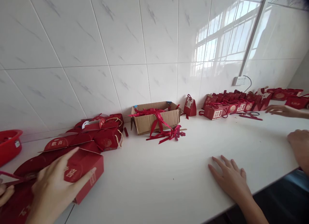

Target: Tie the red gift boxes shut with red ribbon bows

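My left hand (54, 183) is closed around a red paper gift box (88, 180) at the lower left, its thumb along the near side and fingers over the top. The box has gold lettering and lies against a pile of similar red boxes (106, 138), some with rope handles. My right hand (229, 175) rests palm down on the white table (154, 182), fingers spread, holding nothing. Ahead stands an open cardboard box (158, 121) with red ribbons (166, 134) inside and trailing over its front.
A red basin (11, 145) sits far left; below it another person's hand (4, 191) is near red ribbon. At right are another person's hands (299, 146). Along the tiled wall stand a single red box (190, 106), rows of red boxes (213, 111) and a socket (239, 80).
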{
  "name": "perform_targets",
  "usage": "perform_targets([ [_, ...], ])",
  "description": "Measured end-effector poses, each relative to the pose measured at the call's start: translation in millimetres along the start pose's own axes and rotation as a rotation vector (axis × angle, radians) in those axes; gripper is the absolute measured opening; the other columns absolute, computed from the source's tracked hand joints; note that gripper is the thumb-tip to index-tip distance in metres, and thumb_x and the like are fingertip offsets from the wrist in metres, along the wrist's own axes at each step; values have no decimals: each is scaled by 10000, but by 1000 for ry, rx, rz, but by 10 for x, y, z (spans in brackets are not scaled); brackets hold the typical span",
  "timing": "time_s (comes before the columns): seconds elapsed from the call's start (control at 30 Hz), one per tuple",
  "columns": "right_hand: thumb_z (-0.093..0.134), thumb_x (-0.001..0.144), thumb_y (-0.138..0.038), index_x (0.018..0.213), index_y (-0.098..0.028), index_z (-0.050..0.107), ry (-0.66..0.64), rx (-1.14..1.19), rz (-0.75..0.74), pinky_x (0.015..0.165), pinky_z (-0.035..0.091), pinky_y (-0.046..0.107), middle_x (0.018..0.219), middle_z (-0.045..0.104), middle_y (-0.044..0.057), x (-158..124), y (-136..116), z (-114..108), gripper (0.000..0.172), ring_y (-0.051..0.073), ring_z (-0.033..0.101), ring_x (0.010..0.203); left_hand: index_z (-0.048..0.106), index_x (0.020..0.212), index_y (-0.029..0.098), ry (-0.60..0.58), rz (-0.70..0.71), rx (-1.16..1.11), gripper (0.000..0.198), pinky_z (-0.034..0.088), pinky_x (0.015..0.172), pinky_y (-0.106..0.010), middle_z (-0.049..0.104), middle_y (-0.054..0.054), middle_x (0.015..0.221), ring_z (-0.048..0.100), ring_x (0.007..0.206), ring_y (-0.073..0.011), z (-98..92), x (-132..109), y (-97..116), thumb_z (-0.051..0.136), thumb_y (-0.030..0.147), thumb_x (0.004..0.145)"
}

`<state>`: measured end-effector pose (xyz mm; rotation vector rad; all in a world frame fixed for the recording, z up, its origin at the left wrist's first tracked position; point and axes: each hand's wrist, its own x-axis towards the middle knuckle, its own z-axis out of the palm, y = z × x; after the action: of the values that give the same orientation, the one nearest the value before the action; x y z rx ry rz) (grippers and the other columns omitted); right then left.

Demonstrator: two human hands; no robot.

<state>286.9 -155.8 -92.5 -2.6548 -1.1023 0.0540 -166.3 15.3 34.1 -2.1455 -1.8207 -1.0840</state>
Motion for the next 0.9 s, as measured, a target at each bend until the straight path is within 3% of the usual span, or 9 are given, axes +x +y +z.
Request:
perform_targets([
  [0.07, 322, 872, -570, 1345, -297, 488, -5, 0, -1, 1080, 182, 575, 1489, 338, 62, 4, 11, 5, 570, 362, 195, 1392, 405, 1300, 353, -103, 95, -137, 668, 371, 1032, -521, 506, -37, 1315, 453, 1217, -339, 58, -55, 115, 630, 515, 692],
  [0.13, 318, 877, -564, 1336, -291, 500, 27, 0, -13, 1070, 199, 581, 1481, 355, 70, 1, 23, 20, 564, 368, 216, 1383, 329, 1349, 372, -246, 173, -306, 709, 374, 1059, -474, 429, -25, 1406, 428, 1273, -296, 147, -136, 203, 626, 507, 720],
  [0.23, 300, 883, -560, 1327, -281, 511, 72, -8, -29, 1053, 226, 589, 1468, 374, 82, -8, 35, 40, 565, 376, 250, 1368, 153, 1428, 395, -377, 252, -374, 811, 343, 1077, -510, 227, -34, 1529, 300, 1366, -307, 287, -275, 340, 610, 493, 766],
  [0.33, 296, 883, -558, 1329, -281, 509, 77, -28, -35, 1045, 236, 592, 1461, 384, 83, -20, 27, 40, 567, 380, 258, 1364, 126, 1435, 402, -425, 316, -342, 796, 360, 1060, -524, 228, -54, 1524, 332, 1347, -312, 412, -368, 450, 598, 463, 797],
  [0.4, 291, 886, -553, 1334, -283, 504, 70, -39, -35, 1046, 233, 593, 1463, 381, 83, -30, 14, 34, 565, 382, 251, 1366, 142, 1434, 387, -382, 297, -368, 741, 411, 1023, -500, 324, -75, 1471, 428, 1280, -289, 491, -380, 470, 565, 441, 829],
  [0.57, 295, 895, -548, 1347, -290, 491, 27, -66, -26, 1036, 256, 597, 1473, 366, 84, -6, 8, -17, 556, 387, 252, 1367, 295, 1380, 265, -81, 155, -452, 595, 481, 932, -477, 489, -114, 1289, 548, 1119, -264, 617, -258, 369, 513, 426, 851],
  [0.63, 342, 893, -515, 1344, -246, 501, -61, -99, -61, 1006, 328, 567, 1453, 393, 114, 41, -11, -131, 549, 389, 326, 1331, 356, 1332, 242, -58, 92, -483, 586, 504, 892, -468, 501, -118, 1274, 564, 1090, -269, 573, -166, 360, 540, 457, 819],
  [0.77, 446, 875, -442, 1276, -187, 570, -284, -58, -465, 952, 433, 456, 1268, 589, 127, 81, -278, -700, 490, 317, 551, 1144, 413, 1277, 214, -31, 83, -496, 578, 507, 886, -435, 537, -111, 1237, 562, 1099, -263, 257, 108, 557, 569, 472, 784],
  [0.9, 513, 868, -448, 1248, -234, 582, -204, 9, -1028, 945, 429, 439, 1193, 636, 89, -150, -875, -1493, 442, 292, 571, 1097, 547, 1163, 252, -99, 158, -284, 439, 485, 905, -450, 616, -31, 1182, 598, 1032, -235, -218, 482, 905, 581, 464, 780],
])
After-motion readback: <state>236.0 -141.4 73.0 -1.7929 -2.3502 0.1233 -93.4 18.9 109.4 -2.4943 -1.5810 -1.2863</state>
